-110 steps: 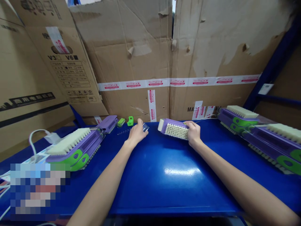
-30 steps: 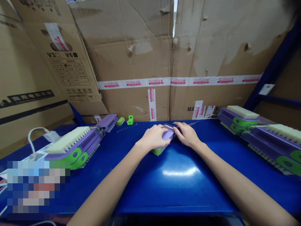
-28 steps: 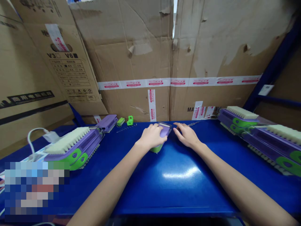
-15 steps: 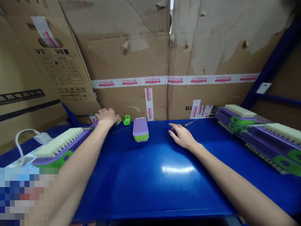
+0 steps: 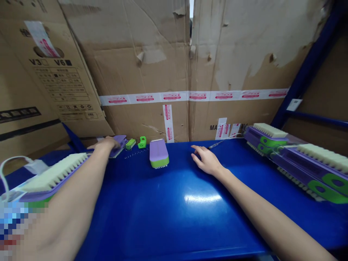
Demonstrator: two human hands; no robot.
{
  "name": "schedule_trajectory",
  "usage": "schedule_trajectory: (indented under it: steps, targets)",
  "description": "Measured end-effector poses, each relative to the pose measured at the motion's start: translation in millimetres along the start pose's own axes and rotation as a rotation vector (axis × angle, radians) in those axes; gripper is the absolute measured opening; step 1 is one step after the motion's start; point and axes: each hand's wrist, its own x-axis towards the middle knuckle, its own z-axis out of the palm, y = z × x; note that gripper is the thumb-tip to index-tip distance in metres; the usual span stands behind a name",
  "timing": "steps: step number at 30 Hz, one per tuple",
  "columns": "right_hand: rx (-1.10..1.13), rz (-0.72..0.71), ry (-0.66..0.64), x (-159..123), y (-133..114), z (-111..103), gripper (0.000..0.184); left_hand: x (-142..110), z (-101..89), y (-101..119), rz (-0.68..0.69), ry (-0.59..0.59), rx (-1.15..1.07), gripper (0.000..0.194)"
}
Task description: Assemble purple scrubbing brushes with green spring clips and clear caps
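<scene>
My left hand (image 5: 104, 144) reaches to the back left, beside a flat purple cover (image 5: 119, 140) with vents. Its fingers point left and look apart; some are hidden behind the wrist. Right of the cover lie a small green block-like part (image 5: 131, 144), a green bracket (image 5: 142, 142) and a row of small screws (image 5: 136, 153). A purple and green brush body (image 5: 159, 153) lies bristles down near the middle. My right hand (image 5: 206, 158) rests palm down with fingers loosely apart, touching or close to a thin corded tool (image 5: 216, 144), perhaps an electric screwdriver.
Purple and green brush units with cream bristles (image 5: 307, 165) stand stacked at the right. Another bristled unit (image 5: 58, 172) and a white cable with a plug (image 5: 35, 166) are at the left. Cardboard walls (image 5: 141, 79) close off the back of the blue table (image 5: 152, 214).
My left hand has moved left, off the small green part and past the purple cover, uncovering both. My right hand keeps its place. The camera has turned slightly.
</scene>
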Motion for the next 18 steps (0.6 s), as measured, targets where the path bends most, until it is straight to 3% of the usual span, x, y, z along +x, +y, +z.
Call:
schedule_trajectory:
  steps: [3, 4, 9, 13, 18]
  targets:
    - [-0.001, -0.002, 0.008, -0.3, 0.1, -0.1, 0.036, -5.3, -7.6, 3.2, -0.181, -0.123, 0.007, 0.077]
    - [-0.004, -0.001, 0.011, -0.4, 0.1, 0.0, 0.036, -8.3, -10.9, 4.6, -0.163, -0.114, -0.011, 0.079]
    - [-0.009, -0.001, 0.005, -0.2, 0.6, 1.5, 0.036, -24.0, -32.8, 12.0, -0.062, -0.018, -0.012, 0.074]
    - [-0.006, 0.000, 0.000, 0.2, 1.0, 3.3, 0.037, -37.8, -55.5, 21.8, -0.005, 0.124, 0.035, 0.067]
    - [0.004, 0.001, 0.007, -0.3, 0.8, 3.9, 0.037, -71.1, -70.0, 53.6, 0.116, 0.317, -0.033, 0.071]
